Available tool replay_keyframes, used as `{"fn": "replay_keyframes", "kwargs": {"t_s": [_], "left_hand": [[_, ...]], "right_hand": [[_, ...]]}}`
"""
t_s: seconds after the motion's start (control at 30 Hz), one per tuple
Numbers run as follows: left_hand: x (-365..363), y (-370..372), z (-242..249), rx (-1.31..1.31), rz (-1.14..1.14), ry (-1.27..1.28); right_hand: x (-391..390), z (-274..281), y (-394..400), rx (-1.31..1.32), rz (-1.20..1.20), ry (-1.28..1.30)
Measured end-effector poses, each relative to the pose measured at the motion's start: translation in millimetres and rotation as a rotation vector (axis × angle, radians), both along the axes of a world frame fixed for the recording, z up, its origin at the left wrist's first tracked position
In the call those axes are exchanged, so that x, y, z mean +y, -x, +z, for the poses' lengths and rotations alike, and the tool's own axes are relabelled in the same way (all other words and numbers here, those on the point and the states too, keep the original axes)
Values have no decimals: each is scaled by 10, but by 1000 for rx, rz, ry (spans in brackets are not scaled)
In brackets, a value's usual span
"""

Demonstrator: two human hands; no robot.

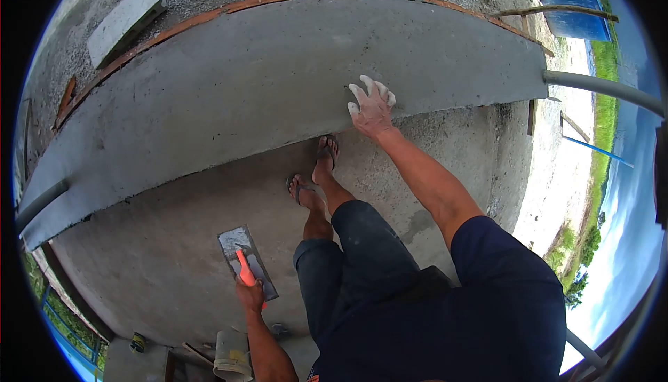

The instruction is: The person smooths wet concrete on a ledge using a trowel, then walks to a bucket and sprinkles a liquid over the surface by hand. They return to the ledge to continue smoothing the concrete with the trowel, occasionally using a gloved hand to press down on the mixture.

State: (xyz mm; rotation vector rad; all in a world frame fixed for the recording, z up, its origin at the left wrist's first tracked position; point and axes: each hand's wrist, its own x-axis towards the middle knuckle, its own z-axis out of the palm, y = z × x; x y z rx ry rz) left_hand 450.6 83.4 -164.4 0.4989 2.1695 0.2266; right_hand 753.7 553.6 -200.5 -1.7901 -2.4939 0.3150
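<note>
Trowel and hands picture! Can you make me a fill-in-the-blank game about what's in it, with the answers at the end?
1. The trowel is held in the ____ hand.
2. The fingers of the right hand look ____ in colour.
3. Count the flip-flops being worn, and you get the number ____.

Missing words: left; white; two.

The orange trowel handle (245,268) is partly hidden by the left hand (249,294); the bucket (232,349) is cut off below.
</note>
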Motion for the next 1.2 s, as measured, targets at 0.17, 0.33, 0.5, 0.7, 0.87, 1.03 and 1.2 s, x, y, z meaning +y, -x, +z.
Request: {"fn": "replay_keyframes", "kwargs": {"t_s": [0.17, 0.33, 0.5, 0.7, 0.87, 1.03, 1.2], "left_hand": [[180, 17, 53, -16, -16, 10], [247, 46, 31, -49, -52, -4], [237, 83, -37, -70, -35, 39], [455, 54, 16, -83, -74, 35], [549, -12, -6, -89, -70, 6], [366, -39, -139, -107, -65, 11], [415, -90, -132, -111, -192, 179]], "right_hand": [[57, -101, 2, -78, 20, 25], [162, -184, -6, 68, 14, -4], [201, -173, 34, 148, -78, -23], [256, -246, 67, 174, -10, -98], [245, -341, -72, 183, 50, -132], [-260, 661, -818, -607, 211, 616], [446, 603, -824, -192, 141, 160]]}}
